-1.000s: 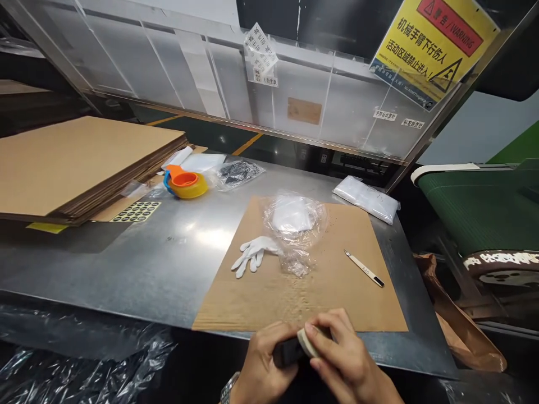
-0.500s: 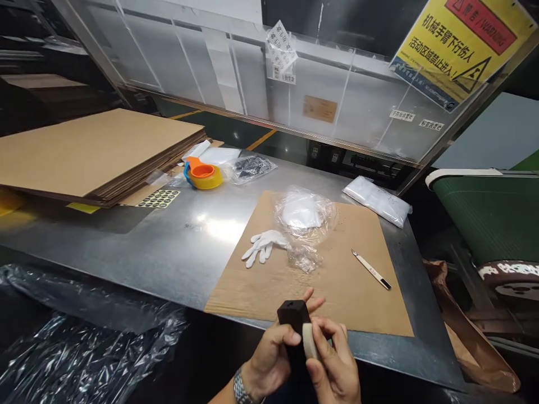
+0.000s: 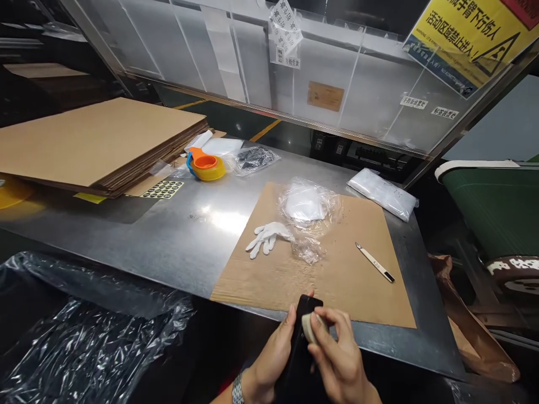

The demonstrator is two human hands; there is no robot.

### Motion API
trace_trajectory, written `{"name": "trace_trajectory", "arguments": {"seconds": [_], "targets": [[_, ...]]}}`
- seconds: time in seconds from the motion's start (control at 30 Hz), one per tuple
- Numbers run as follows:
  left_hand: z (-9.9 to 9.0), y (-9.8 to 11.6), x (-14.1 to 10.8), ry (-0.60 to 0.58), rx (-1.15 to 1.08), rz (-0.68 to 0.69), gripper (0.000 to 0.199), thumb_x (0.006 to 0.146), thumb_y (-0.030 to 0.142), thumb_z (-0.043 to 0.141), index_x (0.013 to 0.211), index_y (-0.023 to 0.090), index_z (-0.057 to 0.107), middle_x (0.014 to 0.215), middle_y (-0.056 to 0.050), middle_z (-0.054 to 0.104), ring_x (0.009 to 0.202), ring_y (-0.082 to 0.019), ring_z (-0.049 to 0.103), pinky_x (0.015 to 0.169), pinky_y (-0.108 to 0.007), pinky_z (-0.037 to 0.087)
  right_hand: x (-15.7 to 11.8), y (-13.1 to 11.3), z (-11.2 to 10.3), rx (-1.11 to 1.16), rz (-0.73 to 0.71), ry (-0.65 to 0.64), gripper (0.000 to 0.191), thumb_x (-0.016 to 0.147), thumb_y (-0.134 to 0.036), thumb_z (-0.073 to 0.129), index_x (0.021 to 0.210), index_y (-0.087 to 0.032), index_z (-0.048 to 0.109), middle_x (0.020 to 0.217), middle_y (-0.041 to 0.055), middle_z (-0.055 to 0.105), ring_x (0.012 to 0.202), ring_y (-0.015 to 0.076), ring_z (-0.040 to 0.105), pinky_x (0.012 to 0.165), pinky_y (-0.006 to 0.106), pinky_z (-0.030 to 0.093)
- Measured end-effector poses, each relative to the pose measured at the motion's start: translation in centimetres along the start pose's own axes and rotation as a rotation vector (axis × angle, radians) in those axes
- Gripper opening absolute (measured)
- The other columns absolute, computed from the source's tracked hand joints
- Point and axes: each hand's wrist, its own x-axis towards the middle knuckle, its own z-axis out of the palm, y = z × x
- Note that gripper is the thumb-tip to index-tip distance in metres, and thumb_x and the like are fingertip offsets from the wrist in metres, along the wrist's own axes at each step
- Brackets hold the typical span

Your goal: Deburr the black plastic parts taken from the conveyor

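Near the bottom centre, my left hand is wrapped round a long black object, which stands tilted in front of the table's edge. My right hand pinches a small pale, rounded pad between thumb and fingers and presses it against the side of the black object. Beyond my hands, a brown cardboard sheet lies on the metal table. On it are a white glove, crumpled clear plastic with white material inside, and a pale-handled knife.
A stack of cardboard covers the table's far left. Tape rolls and bagged items sit at the back. A white package lies back right. Black plastic hangs at the lower left; a green conveyor stands at the right.
The black object has tilted and shows more of its length, and my left thumb now points up along it. The pad stays pressed to its side. The camera view has shifted slightly.
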Motion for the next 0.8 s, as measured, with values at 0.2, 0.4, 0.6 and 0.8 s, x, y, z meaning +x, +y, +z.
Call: {"name": "trace_trajectory", "arguments": {"seconds": [0.2, 0.4, 0.6, 0.8], "targets": [[-0.6, -0.9, -0.4, 0.078, 0.069, -0.013, 0.064, 0.082, 0.060, 0.048, 0.131, 0.018, 0.045, 0.079, -0.007, 0.064, 0.068, -0.019, 0.060, 0.066, -0.028, 0.049, 0.8, -0.3, 0.3, 0.028, -0.049, -0.086, 0.054, 0.085, -0.009, 0.044, 0.137, -0.019, 0.035, 0.113, 0.0154, 0.048, 0.102, 0.0246, 0.048, 0.079, 0.043, 0.049], [-0.3, -0.6, -0.7, 0.245, 0.359, 0.031, 0.062, 0.083, 0.063, 0.039, 0.130, 0.022, 0.047, 0.111, -0.009, 0.062, 0.081, -0.023, 0.060, 0.063, -0.029, 0.047, 1.8, -1.2, -0.2, -0.108, 0.057, -0.126, 0.054, 0.084, -0.005, 0.045, 0.135, -0.018, 0.038, 0.113, 0.0151, 0.049, 0.102, 0.0237, 0.048, 0.083, 0.043, 0.047], [-0.6, -0.2, -0.1, 0.148, -0.128, -0.068, 0.047, 0.090, 0.051, 0.039, 0.122, 0.020, 0.054, 0.121, -0.006, 0.057, 0.109, -0.021, 0.053, 0.089, -0.027, 0.042, 1.1, -3.2, 0.5, -0.069, -0.053, -0.222, 0.044, 0.084, -0.011, 0.043, 0.128, -0.015, 0.045, 0.099, 0.0148, 0.055, 0.087, 0.0231, 0.051, 0.070, 0.038, 0.051], [-0.5, 0.1, 0.6, 0.068, -0.394, -0.223, 0.037, 0.084, 0.048, 0.054, 0.092, 0.013, 0.063, 0.077, -0.006, 0.065, 0.065, -0.017, 0.062, 0.064, -0.024, 0.048, 0.2, -3.3, 1.5, -0.028, 0.027, -0.176, 0.052, 0.085, -0.009, 0.042, 0.136, -0.016, 0.035, 0.108, 0.0161, 0.051, 0.095, 0.0242, 0.050, 0.078, 0.043, 0.049]]}}
